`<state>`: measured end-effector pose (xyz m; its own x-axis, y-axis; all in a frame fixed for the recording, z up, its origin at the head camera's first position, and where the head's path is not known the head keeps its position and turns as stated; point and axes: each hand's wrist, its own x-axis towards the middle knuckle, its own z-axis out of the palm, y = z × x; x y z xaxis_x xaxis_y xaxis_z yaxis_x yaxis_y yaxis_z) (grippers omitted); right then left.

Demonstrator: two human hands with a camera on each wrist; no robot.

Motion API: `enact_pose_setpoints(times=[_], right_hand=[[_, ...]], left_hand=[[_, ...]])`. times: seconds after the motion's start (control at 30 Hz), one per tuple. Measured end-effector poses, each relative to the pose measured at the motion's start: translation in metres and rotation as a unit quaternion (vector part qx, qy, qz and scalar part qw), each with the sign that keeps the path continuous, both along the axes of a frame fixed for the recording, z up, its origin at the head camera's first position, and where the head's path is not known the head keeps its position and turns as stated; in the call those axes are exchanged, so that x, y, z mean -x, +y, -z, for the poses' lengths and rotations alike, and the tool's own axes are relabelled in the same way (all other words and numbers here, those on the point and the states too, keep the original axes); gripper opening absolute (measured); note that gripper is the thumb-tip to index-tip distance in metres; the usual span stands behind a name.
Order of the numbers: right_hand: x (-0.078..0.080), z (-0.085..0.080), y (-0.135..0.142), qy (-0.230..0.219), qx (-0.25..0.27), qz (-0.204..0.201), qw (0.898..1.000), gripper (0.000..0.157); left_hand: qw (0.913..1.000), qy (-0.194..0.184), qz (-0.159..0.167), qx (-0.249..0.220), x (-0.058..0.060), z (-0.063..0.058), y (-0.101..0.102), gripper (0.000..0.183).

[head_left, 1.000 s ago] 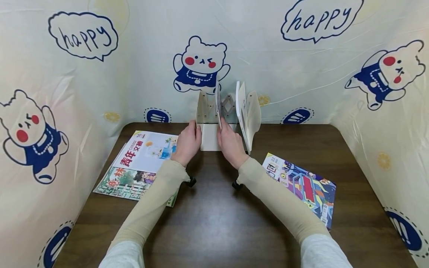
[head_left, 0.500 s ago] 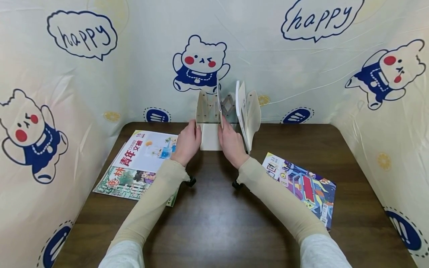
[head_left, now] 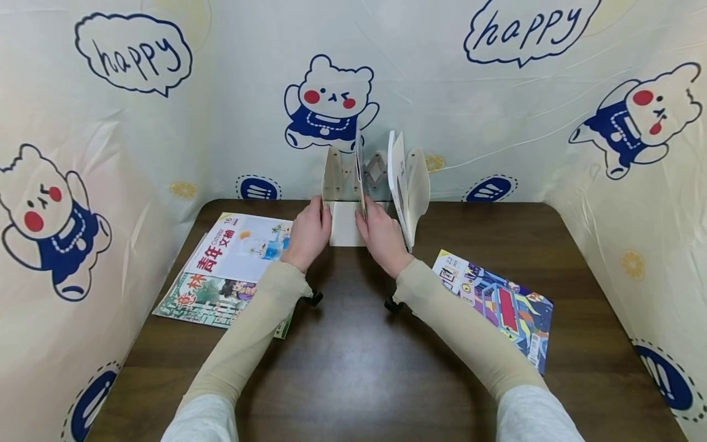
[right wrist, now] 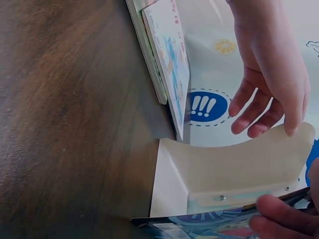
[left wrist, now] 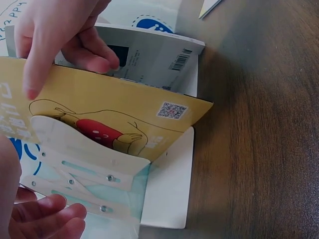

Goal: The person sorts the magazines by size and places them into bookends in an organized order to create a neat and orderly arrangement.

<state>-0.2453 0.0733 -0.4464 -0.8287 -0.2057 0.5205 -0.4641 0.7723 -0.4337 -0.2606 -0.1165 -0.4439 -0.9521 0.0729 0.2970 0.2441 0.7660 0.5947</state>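
Observation:
A cream extendable bookend (head_left: 347, 227) with a lattice back stands at the table's far edge. My left hand (head_left: 308, 234) holds its left end panel, thumb at the inner side and fingers outside. My right hand (head_left: 382, 236) pinches a thin magazine (head_left: 359, 166) standing upright inside the bookend. In the left wrist view the magazine's yellow cover (left wrist: 124, 94) faces out, with the right thumb on it and the other fingers behind. Books (head_left: 399, 184) lean against the right end panel (head_left: 420, 181); in the left wrist view a grey cover (left wrist: 149, 55) with a barcode shows there.
On the left of the brown table (head_left: 353, 350) lie several overlapping magazines, a white-covered one (head_left: 243, 245) over a green one (head_left: 212, 301). A purple-blue magazine (head_left: 497, 307) lies at the right. Printed cloth (head_left: 232, 123) walls the table's back and sides.
Both hands stay at the bookend. The upright magazine has shifted slightly right and then back left in my right hand, whose thumb has moved a little.

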Motion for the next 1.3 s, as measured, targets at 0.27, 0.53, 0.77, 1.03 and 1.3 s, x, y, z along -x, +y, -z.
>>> enact_pose_setpoints(times=[0.27, 0.53, 0.77, 1.03, 1.3], right_hand=[[-0.007, 0.003, 0.008, -0.014, -0.038, 0.002, 0.999, 0.048], [-0.018, 0.007, 0.023, -0.027, -0.043, -0.018, 0.999, 0.049], [-0.036, 0.002, 0.044, -0.036, -0.038, -0.038, 0.998, 0.037], [-0.056, -0.003, 0.071, -0.042, -0.052, -0.044, 0.997, 0.024], [-0.079, -0.009, 0.099, -0.098, -0.062, -0.045, 0.992, 0.021]], left_hand=[[0.9999, -0.006, 0.002, -0.008, -0.001, 0.001, -0.002, 0.041], [0.9999, -0.009, -0.001, -0.005, 0.0, 0.001, -0.003, 0.042], [0.9999, -0.015, 0.005, -0.007, 0.0, 0.001, -0.003, 0.042], [0.9999, -0.013, 0.0, -0.003, 0.0, 0.0, -0.002, 0.04], [0.9998, -0.018, 0.0, -0.003, 0.0, -0.001, -0.002, 0.043]])
